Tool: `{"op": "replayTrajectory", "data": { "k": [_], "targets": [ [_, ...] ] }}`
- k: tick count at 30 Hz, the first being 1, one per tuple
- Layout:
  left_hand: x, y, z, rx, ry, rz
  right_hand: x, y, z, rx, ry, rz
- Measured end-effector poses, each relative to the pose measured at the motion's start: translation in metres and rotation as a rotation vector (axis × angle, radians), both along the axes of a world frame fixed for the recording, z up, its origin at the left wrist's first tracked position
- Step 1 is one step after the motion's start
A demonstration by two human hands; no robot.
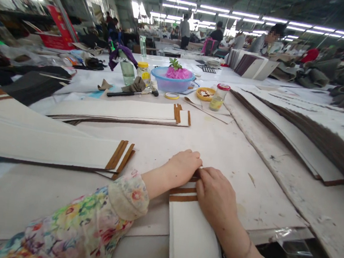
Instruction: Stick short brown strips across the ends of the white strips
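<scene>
A long white strip (192, 235) with brown bands near its far end lies on the table in front of me, its near end hanging over the table edge. My left hand (183, 167) rests curled on the strip's far end, fingers bent down onto it. My right hand (215, 196) lies beside it, fingers pressed on the same brown-banded end. Both hands touch each other at the fingertips.
Stacks of similar white strips (49, 142) lie to the left and further back (118, 112). Long piles (308, 136) run along the right. A blue bowl (171, 81), jars, tape roll and a brush sit at the back. Other people work in the distance.
</scene>
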State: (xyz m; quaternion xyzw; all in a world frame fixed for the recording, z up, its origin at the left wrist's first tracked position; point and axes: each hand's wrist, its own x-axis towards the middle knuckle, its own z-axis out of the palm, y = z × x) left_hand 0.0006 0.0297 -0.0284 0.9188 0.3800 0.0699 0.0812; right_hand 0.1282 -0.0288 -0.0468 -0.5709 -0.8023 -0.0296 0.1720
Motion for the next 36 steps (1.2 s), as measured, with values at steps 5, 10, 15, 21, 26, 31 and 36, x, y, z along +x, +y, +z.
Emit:
{"op": "replayTrajectory", "data": {
  "k": [5,10,15,21,26,31,36],
  "targets": [
    [-0.002,-0.002,-0.002,0.006,-0.013,0.005,-0.001,0.004,-0.001,0.034,0.012,-0.017],
    [-0.017,0.006,-0.014,-0.044,-0.169,0.011,0.000,0.013,-0.003,0.047,0.056,0.026],
    [-0.041,0.003,-0.016,-0.129,-0.290,0.053,0.000,0.017,-0.006,0.075,0.043,0.053],
    [-0.054,-0.001,-0.019,-0.146,-0.325,0.127,-0.004,0.026,-0.007,-0.014,0.009,0.183],
    [-0.052,-0.002,-0.021,-0.134,-0.333,0.124,-0.007,0.031,-0.003,-0.061,0.011,0.256],
    [-0.051,-0.006,-0.017,-0.081,-0.254,0.070,-0.010,0.028,0.000,-0.083,-0.009,0.275],
    [-0.055,-0.015,-0.017,0.041,-0.148,0.056,-0.014,0.025,0.006,-0.068,-0.097,0.232]
  ]
}}
